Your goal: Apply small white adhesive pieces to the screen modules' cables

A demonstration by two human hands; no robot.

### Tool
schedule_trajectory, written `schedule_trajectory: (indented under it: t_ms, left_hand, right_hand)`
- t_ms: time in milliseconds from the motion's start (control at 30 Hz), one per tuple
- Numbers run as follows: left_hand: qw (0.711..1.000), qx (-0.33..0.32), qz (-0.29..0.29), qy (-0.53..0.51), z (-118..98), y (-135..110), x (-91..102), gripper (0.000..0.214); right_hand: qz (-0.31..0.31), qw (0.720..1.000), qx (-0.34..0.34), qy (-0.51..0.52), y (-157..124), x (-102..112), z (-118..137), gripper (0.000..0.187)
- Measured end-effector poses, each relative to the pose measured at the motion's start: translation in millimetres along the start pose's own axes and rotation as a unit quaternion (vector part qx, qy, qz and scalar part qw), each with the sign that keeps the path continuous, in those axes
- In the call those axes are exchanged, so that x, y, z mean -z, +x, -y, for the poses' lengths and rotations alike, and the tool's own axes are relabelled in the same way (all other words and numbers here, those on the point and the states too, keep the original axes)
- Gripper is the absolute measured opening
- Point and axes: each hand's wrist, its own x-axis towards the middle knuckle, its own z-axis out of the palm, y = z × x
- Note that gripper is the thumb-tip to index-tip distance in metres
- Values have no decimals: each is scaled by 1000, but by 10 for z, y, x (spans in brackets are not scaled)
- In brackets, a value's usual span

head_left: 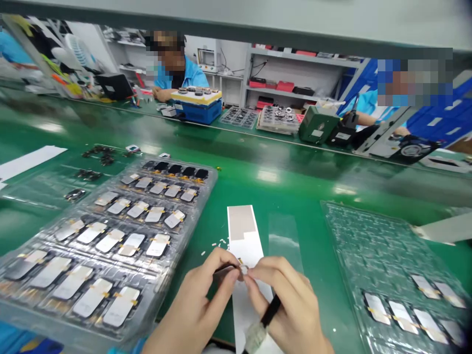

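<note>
My left hand (195,305) pinches a small dark flat part (224,269) by its edge, low in the middle of the view. My right hand (291,305) meets it fingertip to fingertip, pinching a tiny pale piece (244,269) at that part's end, and a black tool (271,310) runs through its fingers. Both hands hover over a white paper strip (244,231) lying on the green table. A clear tray (110,236) full of rows of small screen-like parts lies to the left.
On the right a second clear tray (383,250) holds a few of the same parts at its near corner. A clear film strip (283,236) lies beside the paper. Two other people sit across the green bench (258,162) behind boxes, trays and a green device (316,125).
</note>
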Motion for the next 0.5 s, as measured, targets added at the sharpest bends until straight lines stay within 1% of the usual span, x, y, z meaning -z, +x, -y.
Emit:
schedule_trajectory:
  t_ms: [133,267,400,500]
  left_hand:
    - [997,19,-7,-78,182,100,-138,18]
    - [991,17,-7,-133,298,157,-215,17]
    - [992,7,-15,-121,347,191,-261,17]
    - [996,-5,-17,-86,359,193,-271,15]
  right_hand:
    - [-8,1000,-13,-21,-52,-72,-118,13]
    - [-10,999,-29,-32,-91,-94,-170,14]
    - [-6,996,-8,-91,-108,-108,-186,19]
    - [15,992,-7,-128,-115,-109,-188,21]
